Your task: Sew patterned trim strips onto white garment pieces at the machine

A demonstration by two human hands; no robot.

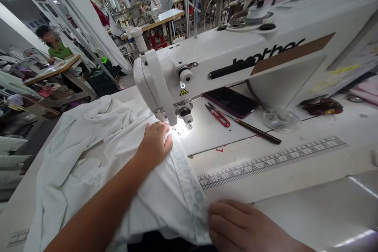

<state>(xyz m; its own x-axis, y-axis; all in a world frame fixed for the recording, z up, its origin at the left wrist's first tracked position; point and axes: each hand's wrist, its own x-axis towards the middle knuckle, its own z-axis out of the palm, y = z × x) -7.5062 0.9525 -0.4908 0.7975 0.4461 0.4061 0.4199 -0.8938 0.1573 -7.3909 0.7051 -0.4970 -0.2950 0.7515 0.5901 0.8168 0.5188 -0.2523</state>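
White cloth (153, 201) with a pale patterned band (187, 181) along its right edge lies under the head of a white sewing machine (156, 82). Close to the lit needle area, my left hand (155, 143) grips the cloth with curled fingers, the thumb beside the band. My right hand (236, 222), blurred, is closed at the near end of the band, close to the table's front; its fingertips are partly hidden. The needle itself is mostly covered by the machine head and my left fingers.
Right of the needle lie red thread snips (218, 116), a dark phone (232, 101) and a thin brown stick-like tool (256, 131). A printed ruler strip (271, 161) runs along the table. Behind, a person in green (59, 49) sits among other sewing tables.
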